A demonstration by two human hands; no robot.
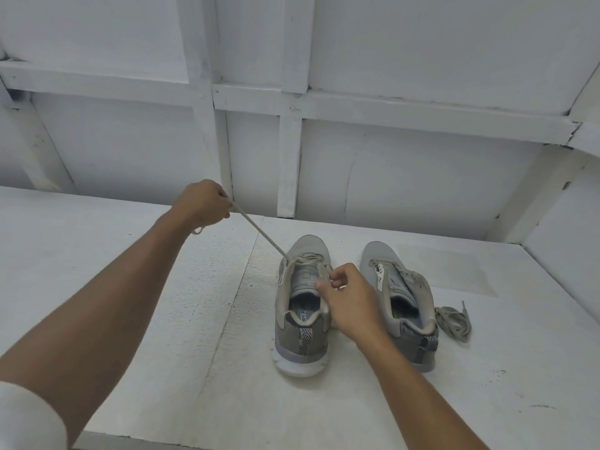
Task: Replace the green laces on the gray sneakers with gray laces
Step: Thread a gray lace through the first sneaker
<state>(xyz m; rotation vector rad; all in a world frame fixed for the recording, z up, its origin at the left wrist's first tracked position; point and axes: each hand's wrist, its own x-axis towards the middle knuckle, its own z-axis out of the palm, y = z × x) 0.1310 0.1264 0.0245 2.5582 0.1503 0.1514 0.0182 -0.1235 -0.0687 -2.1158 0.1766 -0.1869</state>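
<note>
Two gray sneakers stand side by side on a white table (130, 287), toes pointing away from me. My left hand (203, 203) grips a pale gray-green lace (259, 235) and holds it taut, up and to the left of the left sneaker (302, 323). The lace runs from my fist down into that shoe's upper eyelets. My right hand (349, 297) pinches the right eyelet edge of the same shoe near the tongue. The right sneaker (402, 303) has its tongue pulled open, with little lacing visible. A loose bundled lace (453, 321) lies on the table just right of it.
A white panelled wall (389, 177) with wooden battens rises behind the table. The table's near edge (194, 444) runs along the bottom of the view. A faint rectangular patch (448, 267) marks the surface beyond the right sneaker.
</note>
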